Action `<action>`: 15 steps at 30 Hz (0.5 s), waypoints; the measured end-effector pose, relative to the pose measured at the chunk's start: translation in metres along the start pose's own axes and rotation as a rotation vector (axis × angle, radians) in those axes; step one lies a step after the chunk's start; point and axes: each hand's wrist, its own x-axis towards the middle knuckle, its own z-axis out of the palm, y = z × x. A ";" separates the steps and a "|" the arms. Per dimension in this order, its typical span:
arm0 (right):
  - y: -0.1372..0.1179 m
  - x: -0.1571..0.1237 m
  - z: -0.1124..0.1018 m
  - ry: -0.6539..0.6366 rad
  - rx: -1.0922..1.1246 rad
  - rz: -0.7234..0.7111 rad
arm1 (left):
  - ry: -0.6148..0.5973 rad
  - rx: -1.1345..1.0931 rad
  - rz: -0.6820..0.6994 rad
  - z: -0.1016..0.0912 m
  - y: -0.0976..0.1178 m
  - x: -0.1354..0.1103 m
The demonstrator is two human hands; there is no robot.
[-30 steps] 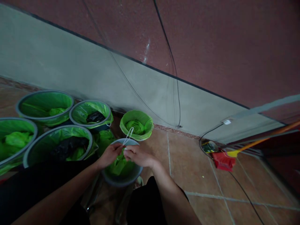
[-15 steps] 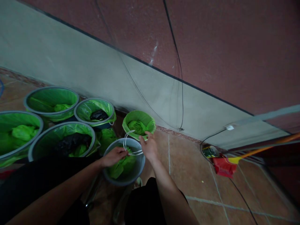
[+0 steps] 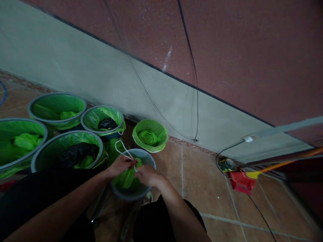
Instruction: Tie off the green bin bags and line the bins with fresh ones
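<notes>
Tiled floor (image 3: 202,174) | left hand (image 3: 120,165) grip pinches white drawstring (image 3: 121,148); right hand (image 3: 147,174), back from its reach, grip grasping green bag (image 3: 126,178)

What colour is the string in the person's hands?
White. The head view shows the drawstring looping above the left hand, against the green bag.

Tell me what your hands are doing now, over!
Left hand pinching white drawstring, loop sticking up. Right hand on green bag in grey bin, grip unclear. Other lined bins close on the left, clear of hands.
</notes>
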 end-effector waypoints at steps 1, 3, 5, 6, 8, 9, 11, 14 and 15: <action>-0.002 -0.002 -0.004 -0.065 -0.055 0.006 | -0.020 0.005 0.025 0.000 0.000 0.000; -0.006 -0.003 -0.011 -0.059 -0.131 0.059 | -0.059 0.034 0.096 0.000 -0.001 0.001; -0.006 0.001 -0.016 0.124 -0.115 0.107 | -0.084 0.088 0.154 0.001 -0.002 0.002; -0.005 0.004 -0.017 0.225 -0.064 0.107 | -0.083 0.117 0.177 0.002 -0.001 0.001; 0.000 0.013 -0.014 0.315 0.111 0.046 | -0.085 0.172 0.212 0.003 0.001 0.000; 0.003 0.018 -0.010 0.290 0.205 -0.002 | -0.088 0.189 0.227 0.004 0.002 -0.001; 0.008 0.027 -0.002 0.185 0.330 -0.056 | -0.092 0.203 0.243 0.004 0.005 -0.003; 0.015 0.032 0.008 0.093 0.352 -0.005 | -0.065 0.185 0.221 0.004 0.006 -0.006; 0.016 0.032 0.010 0.081 0.336 0.021 | -0.046 0.176 0.209 0.004 0.005 -0.006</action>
